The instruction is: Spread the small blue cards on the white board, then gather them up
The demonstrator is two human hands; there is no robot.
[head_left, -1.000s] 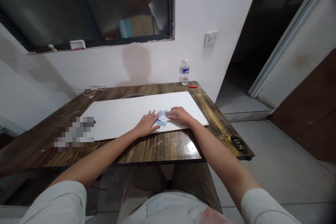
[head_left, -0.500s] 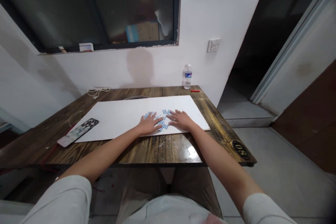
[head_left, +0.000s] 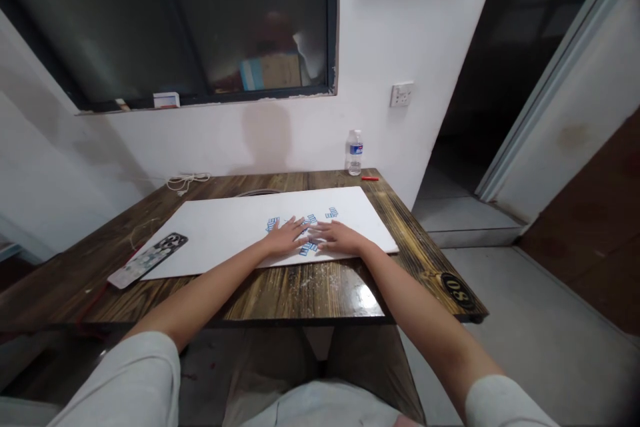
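Several small blue-and-white tiles (head_left: 309,249) lie in loose clusters on a white board (head_left: 220,227) on the table. My left hand (head_left: 284,239) rests flat over some of them, its fingers spread and pointing right. Facing it, my right hand (head_left: 340,239) lies palm down with fingers apart, its fingertips among the tiles between the two hands. One cluster of tiles (head_left: 332,212) sits beyond my right hand, and another cluster of tiles (head_left: 273,223) is just past my left hand. Both palms hide part of the board and any tiles beneath.
A phone in a patterned case (head_left: 149,260) overlaps the board's left end. At the back of the wooden table (head_left: 300,290) are a water bottle (head_left: 355,153), a red pen (head_left: 370,179) and a coiled white cable (head_left: 187,180). A round "08" plaque (head_left: 457,288) marks the right corner.
The tiles have shifted under my hands: a cluster now lies beyond my right hand. My hands have moved slightly and stay flat. The view has tilted up a little.
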